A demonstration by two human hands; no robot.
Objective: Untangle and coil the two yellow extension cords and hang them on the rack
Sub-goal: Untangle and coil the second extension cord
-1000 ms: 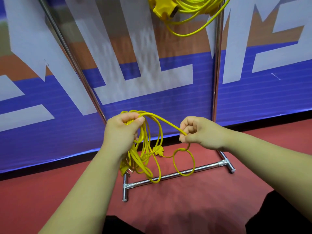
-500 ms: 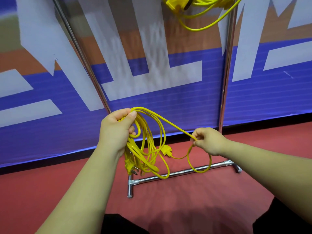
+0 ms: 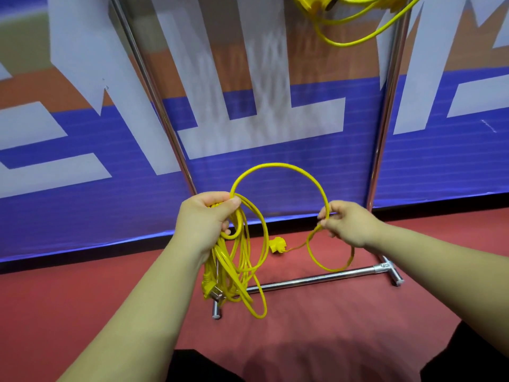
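Red floor below hands; left hand (image 3: 205,219) grips coil (image 3: 239,260), right hand (image 3: 345,223) pinches loose loop (image 3: 278,168). Cord's light, floppy, springy: hold at coil top.

The strand of yellow extension cord (image 3: 275,164) between your left hand (image 3: 203,219) and right hand (image 3: 347,224) now arches high, and the loop under your right hand has widened.
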